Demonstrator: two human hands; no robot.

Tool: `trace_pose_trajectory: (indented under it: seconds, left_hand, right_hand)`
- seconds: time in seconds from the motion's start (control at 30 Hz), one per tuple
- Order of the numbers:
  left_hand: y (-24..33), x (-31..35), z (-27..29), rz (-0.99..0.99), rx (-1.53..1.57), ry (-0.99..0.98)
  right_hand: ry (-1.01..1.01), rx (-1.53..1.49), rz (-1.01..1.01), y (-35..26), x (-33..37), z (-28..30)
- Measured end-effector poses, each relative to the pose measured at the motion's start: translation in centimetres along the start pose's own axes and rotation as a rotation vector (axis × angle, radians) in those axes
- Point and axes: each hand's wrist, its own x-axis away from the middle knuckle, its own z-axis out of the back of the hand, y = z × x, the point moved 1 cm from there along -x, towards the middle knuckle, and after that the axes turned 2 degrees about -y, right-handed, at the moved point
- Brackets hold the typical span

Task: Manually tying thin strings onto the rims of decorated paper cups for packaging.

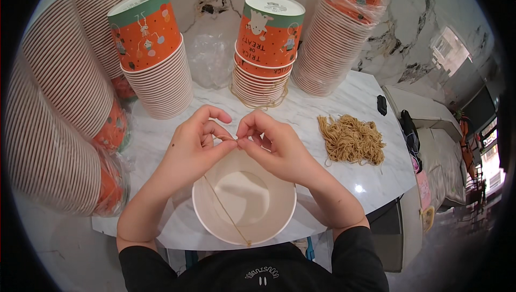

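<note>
Above the far rim of an open white paper bucket point(280, 203), left hand point(196, 139) and right hand point(279, 144) raised close together, meeting at the fingertips. Forearms point(141, 211) bare, slanting inward from black sleeves point(146, 268) at the lower edge, elbows wide, palms turned toward each other. Left thumb and fingers apparently pinching a thin tan cord point(227, 209), with forefinger arched above and apart; right thumb and forefinger pressed together at the same spot, remaining fingers curled. Exact shape of the cord at the fingertips too small to make out.

One open bucket, mouth up, at the near edge of a white marble-patterned bench point(395, 163). One strand of cord running straight and slantwise across its mouth, from below the left hand to the near rim.

Six stacks of nested buckets in all: three on the left point(67, 66), wrapped in clear plastic; two unwrapped and upside down at the back point(150, 50), orange and green on top; one wrapped at back right point(336, 39). Loops of cord point(283, 97) around the foot of the middle stack, too tangled to count. To the right, one heap of tan cord point(352, 139) and, beyond it, one small black object point(381, 105).
</note>
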Motion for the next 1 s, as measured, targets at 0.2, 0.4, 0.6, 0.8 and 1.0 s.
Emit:
trace_pose_trajectory:
  seconds: [0.2, 0.4, 0.6, 0.8, 1.0]
  left_hand:
    - [0.1, -0.2, 0.3, 0.059, -0.211, -0.092]
    - [1.0, 0.3, -0.5, 0.018, -0.202, -0.027]
    - [0.9, 0.2, -0.2, -0.014, -0.247, -0.037]
    - [-0.6, 0.0, -0.2, 0.058, -0.11, -0.063]
    - [-1.1, -0.4, -0.6, 0.162, 0.266, -0.097]
  right_hand:
    - [-0.047, 0.054, 0.027, -0.5, 0.1, 0.0]
    - [-0.015, 0.129, 0.066, -0.7, 0.1, 0.3]
    - [-0.027, 0.263, 0.201, -0.5, 0.2, 0.4]
    - [-0.024, 0.499, 0.267, -0.8, 0.5, 0.7]
    - [0.043, 0.467, 0.293, -0.5, 0.6, 0.7]
